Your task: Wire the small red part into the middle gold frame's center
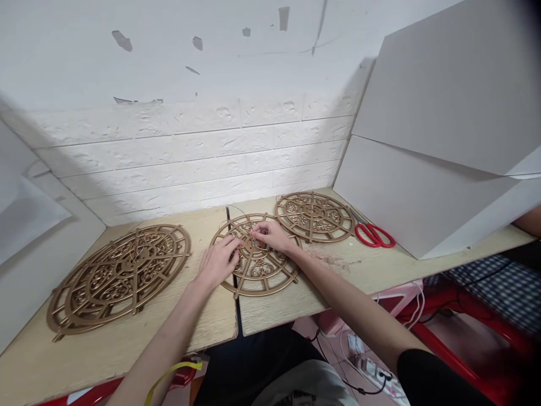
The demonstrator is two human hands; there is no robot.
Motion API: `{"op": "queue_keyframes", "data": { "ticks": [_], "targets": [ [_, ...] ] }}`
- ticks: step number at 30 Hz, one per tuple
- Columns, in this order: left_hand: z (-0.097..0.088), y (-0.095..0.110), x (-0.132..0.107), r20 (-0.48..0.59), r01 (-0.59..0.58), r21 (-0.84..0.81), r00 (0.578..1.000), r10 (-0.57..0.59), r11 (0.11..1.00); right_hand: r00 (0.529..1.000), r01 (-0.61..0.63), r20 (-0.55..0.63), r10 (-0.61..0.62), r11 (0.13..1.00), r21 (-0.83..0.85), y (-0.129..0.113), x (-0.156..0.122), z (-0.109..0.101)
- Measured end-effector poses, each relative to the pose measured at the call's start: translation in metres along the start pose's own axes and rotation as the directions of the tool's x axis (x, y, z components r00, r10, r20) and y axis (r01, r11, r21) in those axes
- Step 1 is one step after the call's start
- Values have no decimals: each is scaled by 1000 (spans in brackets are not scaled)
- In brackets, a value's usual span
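A round gold openwork disc (262,273) lies flat on the wooden table (203,327) straight in front of me. Both hands rest on its middle. My left hand (220,260) has its fingers curled and pinched at the disc's hub. My right hand (273,235) pinches there too, fingertips meeting the left ones. A thin dark wire seems to run from the hub toward the wall; what the fingers hold is too small to name.
A larger gold disc stack (118,276) lies at the left, another gold disc (315,215) at the back right. Red-handled scissors (374,234) lie beside a white board (422,203). White panels enclose both sides. A red stool and cables show below right.
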State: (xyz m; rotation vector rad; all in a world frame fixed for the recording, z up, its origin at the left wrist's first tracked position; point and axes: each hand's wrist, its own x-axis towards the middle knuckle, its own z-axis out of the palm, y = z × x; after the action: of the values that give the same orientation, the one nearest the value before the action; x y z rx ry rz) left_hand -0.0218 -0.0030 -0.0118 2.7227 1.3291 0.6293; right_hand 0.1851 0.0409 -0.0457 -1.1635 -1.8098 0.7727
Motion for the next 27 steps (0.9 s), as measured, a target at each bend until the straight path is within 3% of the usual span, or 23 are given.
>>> {"op": "queue_keyframes", "data": {
  "ticks": [10, 27],
  "targets": [
    [1, -4, 0, 65, -36, 94, 997, 30, 995, 1000, -10, 22, 8, 996, 84, -3, 1, -5],
    [-1, -5, 3, 49, 15, -78, 999, -11, 997, 999, 3, 42, -6, 998, 66, -5, 1, -7]
  ]
}}
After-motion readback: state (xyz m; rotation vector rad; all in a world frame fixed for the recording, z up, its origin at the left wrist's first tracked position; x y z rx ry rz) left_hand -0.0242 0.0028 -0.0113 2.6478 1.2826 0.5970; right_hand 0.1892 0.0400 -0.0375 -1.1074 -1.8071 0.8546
